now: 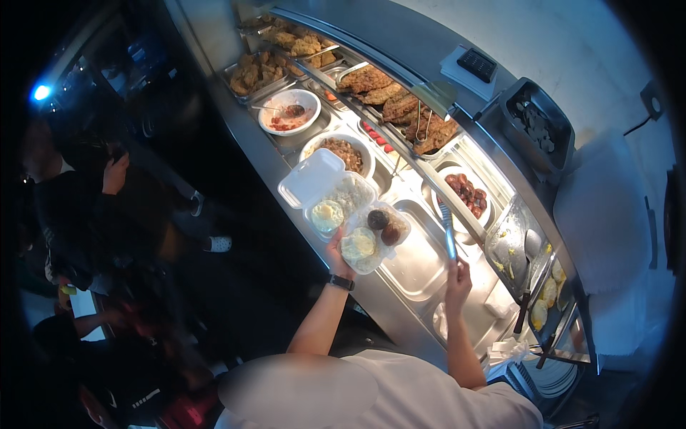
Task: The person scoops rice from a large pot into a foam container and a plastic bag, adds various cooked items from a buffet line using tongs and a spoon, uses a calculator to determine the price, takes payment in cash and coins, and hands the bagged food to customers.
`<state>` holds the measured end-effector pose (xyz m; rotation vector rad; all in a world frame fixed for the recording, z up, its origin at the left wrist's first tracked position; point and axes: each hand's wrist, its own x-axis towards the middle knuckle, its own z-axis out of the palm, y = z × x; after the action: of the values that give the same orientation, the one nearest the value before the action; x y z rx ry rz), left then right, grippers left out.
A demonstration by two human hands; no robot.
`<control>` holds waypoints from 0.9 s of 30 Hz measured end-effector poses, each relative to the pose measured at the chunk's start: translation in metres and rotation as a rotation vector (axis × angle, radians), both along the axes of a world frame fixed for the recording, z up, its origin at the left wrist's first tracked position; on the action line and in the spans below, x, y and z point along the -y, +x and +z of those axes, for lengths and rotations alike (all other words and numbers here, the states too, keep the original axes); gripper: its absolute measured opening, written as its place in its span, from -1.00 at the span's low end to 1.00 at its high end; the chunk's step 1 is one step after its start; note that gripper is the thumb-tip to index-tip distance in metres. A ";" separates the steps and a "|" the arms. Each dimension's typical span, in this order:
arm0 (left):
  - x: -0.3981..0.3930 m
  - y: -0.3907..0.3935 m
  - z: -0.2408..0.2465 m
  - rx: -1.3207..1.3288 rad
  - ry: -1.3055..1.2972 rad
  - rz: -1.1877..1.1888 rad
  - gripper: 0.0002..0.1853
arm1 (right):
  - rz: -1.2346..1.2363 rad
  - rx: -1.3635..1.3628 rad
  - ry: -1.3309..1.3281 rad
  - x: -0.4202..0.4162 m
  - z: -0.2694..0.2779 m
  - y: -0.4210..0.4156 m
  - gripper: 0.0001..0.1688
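Note:
My left hand [338, 258] supports an open white foam takeout container [349, 264] from below. It holds rice, a fried egg [358, 244] and two dark round pieces of food [390, 234]. Against it sits an open foam clamshell box [305, 182] with rice [351, 193] and another fried egg [327, 215]; whether my left hand bears this one too, I cannot tell. In my right hand [458, 279] are metal tongs [448, 228]. Their tips reach the near rim of a white bowl of short reddish-brown sausages [471, 197], and whether they pinch anything is unclear.
A curved glass-and-metal guard [370, 122] crosses the steel food counter [257, 153]. Behind it lie breaded cutlets [386, 94] and fried pieces [305, 44]. Two white bowls [316, 110] stand left. Right are a tray with a spoon [506, 252] and stacked plates [554, 378]. People stand at left.

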<state>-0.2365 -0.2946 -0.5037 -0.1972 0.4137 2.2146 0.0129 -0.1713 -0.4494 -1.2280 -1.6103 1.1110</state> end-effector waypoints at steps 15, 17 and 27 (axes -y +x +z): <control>0.050 -0.065 -0.015 -0.081 -0.077 -0.362 -0.42 | -0.100 1.017 0.276 -0.135 -0.141 0.015 -0.25; 0.054 -0.075 -0.011 -0.109 -0.039 -0.418 -0.42 | 0.427 0.567 -0.182 -0.091 -0.044 -0.014 -0.51; 0.052 -0.113 0.028 -0.143 -0.040 -0.785 -0.43 | 0.051 0.602 0.412 -0.182 0.105 -0.106 -0.42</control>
<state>-0.3498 -0.3466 -0.4752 0.0974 0.5083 1.4501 -0.0930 0.0102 -0.3445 -1.3063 -2.1896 0.4013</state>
